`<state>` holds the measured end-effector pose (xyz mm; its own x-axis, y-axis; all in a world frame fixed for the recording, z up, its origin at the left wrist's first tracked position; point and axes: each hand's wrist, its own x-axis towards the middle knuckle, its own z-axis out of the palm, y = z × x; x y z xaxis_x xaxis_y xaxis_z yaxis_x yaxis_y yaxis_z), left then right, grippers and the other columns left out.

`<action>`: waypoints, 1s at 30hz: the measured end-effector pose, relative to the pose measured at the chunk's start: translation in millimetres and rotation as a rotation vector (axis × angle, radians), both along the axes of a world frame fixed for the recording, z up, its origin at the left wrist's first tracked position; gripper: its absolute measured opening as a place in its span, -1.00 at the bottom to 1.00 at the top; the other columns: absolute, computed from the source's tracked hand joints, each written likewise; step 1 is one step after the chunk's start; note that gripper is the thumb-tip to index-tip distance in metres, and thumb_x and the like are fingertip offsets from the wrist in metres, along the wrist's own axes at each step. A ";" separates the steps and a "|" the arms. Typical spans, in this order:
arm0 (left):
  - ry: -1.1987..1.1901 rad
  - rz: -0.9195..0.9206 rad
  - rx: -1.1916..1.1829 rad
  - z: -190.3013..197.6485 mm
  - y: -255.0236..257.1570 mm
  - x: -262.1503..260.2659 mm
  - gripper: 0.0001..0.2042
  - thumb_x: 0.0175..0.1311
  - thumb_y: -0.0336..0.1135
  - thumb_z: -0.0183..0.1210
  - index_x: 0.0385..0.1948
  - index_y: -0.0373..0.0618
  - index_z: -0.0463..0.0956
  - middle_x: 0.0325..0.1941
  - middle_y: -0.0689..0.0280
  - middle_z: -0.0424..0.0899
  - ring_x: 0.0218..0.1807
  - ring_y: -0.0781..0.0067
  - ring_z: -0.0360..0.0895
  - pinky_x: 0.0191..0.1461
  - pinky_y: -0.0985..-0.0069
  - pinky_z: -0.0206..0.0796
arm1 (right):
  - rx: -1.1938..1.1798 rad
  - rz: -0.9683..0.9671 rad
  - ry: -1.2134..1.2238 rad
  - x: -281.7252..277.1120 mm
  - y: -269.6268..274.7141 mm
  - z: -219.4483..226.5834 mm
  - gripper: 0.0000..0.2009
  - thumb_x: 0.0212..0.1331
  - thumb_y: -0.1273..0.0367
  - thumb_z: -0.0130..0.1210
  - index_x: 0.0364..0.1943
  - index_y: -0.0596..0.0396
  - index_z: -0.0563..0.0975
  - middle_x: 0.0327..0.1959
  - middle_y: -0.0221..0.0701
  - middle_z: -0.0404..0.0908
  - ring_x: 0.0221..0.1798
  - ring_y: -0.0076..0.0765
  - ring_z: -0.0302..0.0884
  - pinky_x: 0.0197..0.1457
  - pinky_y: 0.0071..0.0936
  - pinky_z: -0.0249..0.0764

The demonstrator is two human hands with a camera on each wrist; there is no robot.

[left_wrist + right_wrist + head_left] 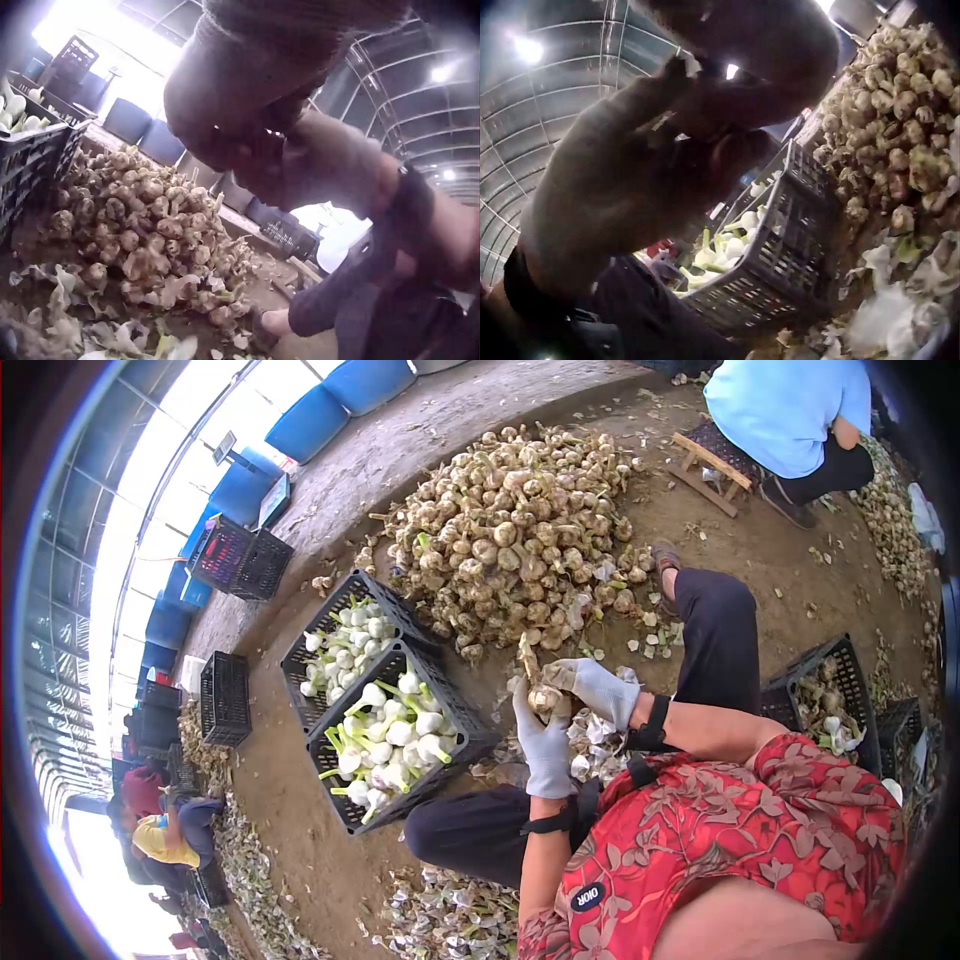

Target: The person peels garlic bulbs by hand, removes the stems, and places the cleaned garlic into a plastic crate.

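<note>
Between both gloved hands, in the head view, is a brownish garlic bulb (543, 701) with a dry stem pointing up and away. The left hand (546, 745) grips it from below, fingers curled around it. From the right side, the right hand (597, 690) pinches the bulb with thumb and fingers. Both wrist views show the hands dark and close together, the left hand (247, 82) and the right hand (622, 165), with the bulb mostly hidden. Beyond them lies a big heap of unpeeled garlic (510, 540). Loose skins (597, 745) lie beneath the hands.
Two black crates, the nearer (345, 815) and the farther (290, 670), hold white garlic with green stems. Another crate (870, 735) with garlic stands at the right. A person in a blue shirt (785, 410) sits at the top right beside a wooden stool (712, 460).
</note>
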<state>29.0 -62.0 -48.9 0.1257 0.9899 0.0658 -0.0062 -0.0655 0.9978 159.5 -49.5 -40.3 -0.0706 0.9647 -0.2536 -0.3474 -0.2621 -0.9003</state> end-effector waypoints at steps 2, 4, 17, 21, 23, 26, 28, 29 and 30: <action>-0.025 -0.031 -0.038 -1.7 -8.4 -4.4 -0.42 0.20 -0.48 0.24 0.26 -0.26 0.19 0.11 0.26 0.43 0.09 0.48 0.40 0.15 0.55 0.30 | 0.016 0.058 -0.093 4.1 -1.7 8.2 -0.63 0.22 0.14 0.20 -0.15 0.21 0.57 -0.36 -0.50 0.62 -0.27 -0.65 0.48 -0.16 -0.59 0.43; 0.112 -0.067 0.063 3.4 -14.1 -5.7 -0.43 0.22 -0.46 0.22 0.27 -0.26 0.19 0.10 0.26 0.42 0.08 0.49 0.41 0.13 0.56 0.31 | -0.026 0.087 -0.120 3.1 -5.3 22.0 -0.63 0.18 0.16 0.25 -0.17 0.22 0.58 -0.37 -0.49 0.62 -0.26 -0.65 0.49 -0.15 -0.59 0.43; -0.307 -0.081 -0.213 26.2 -18.3 -11.3 -0.19 0.17 0.05 0.29 0.35 -0.26 0.14 -0.31 0.43 0.53 -0.48 0.72 0.37 -0.49 0.75 0.16 | 0.003 0.247 -0.016 25.3 -4.4 15.8 -0.75 0.22 0.32 0.17 -0.19 0.27 0.63 -0.41 -0.46 0.66 -0.42 -0.60 0.51 -0.32 -0.55 0.45; -0.341 -0.094 -0.229 14.7 -14.0 -5.1 -0.32 0.32 0.09 0.09 0.30 -0.26 0.19 -0.33 0.39 0.53 -0.56 0.71 0.30 -0.57 0.71 0.07 | 0.251 0.189 -0.565 24.7 -3.6 7.3 -0.77 0.12 0.45 0.10 -0.15 0.26 0.60 -0.45 -0.26 0.64 -0.42 -0.42 0.57 -0.30 -0.44 0.49; -0.444 -0.099 -0.361 19.8 -16.5 -1.1 -0.41 0.39 0.06 -0.01 0.24 -0.26 0.27 -0.39 0.38 0.52 -0.64 0.70 0.24 -0.63 0.69 0.02 | 0.381 0.070 -0.680 21.3 -10.0 6.9 -0.71 0.07 0.50 0.05 -0.09 0.21 0.59 -0.31 -0.13 0.64 -0.26 -0.28 0.61 -0.15 -0.40 0.50; -1.016 -0.290 -0.825 -4.7 -2.6 -14.7 -0.52 0.41 0.03 -0.18 0.08 -0.19 0.38 -0.46 0.33 0.53 -0.77 0.61 0.10 -0.73 0.67 -0.03 | 0.544 0.023 -0.786 18.9 -16.6 9.8 -0.68 0.08 0.51 0.04 -0.03 0.16 0.59 -0.18 -0.14 0.65 -0.14 -0.30 0.60 -0.05 -0.42 0.48; -1.150 -0.522 -0.844 -35.9 4.6 -25.2 -0.53 0.39 0.05 -0.15 0.07 -0.16 0.37 -0.37 0.33 0.55 -0.72 0.61 0.21 -0.67 0.70 0.10 | 0.290 0.047 -0.654 17.1 -17.8 17.4 -0.69 0.09 0.50 0.03 -0.05 0.16 0.59 -0.21 -0.16 0.66 -0.17 -0.32 0.61 -0.08 -0.41 0.48; -0.938 -0.356 -0.717 -32.8 3.9 -22.3 -0.50 0.38 0.06 -0.12 0.13 -0.17 0.32 -0.25 0.28 0.52 -0.53 0.55 0.27 -0.48 0.62 0.16 | 0.164 0.057 -0.586 15.8 -17.1 19.2 -0.70 0.09 0.50 0.03 -0.06 0.17 0.60 -0.23 -0.17 0.66 -0.19 -0.33 0.61 -0.09 -0.41 0.49; -0.726 -0.197 -0.586 -30.0 2.6 -16.6 -0.47 0.38 0.06 -0.08 0.18 -0.19 0.27 -0.13 0.24 0.50 -0.34 0.50 0.34 -0.30 0.55 0.23 | 0.103 0.044 -0.568 15.5 -15.8 18.8 -0.71 0.09 0.48 0.04 -0.07 0.17 0.60 -0.25 -0.17 0.66 -0.21 -0.30 0.61 -0.10 -0.40 0.49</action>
<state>12.5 -59.5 -78.9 0.4174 0.8555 -0.3065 -0.5947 0.5121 0.6197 175.0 -65.3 -21.6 0.0082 0.9857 -0.1682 0.2076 -0.1662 -0.9640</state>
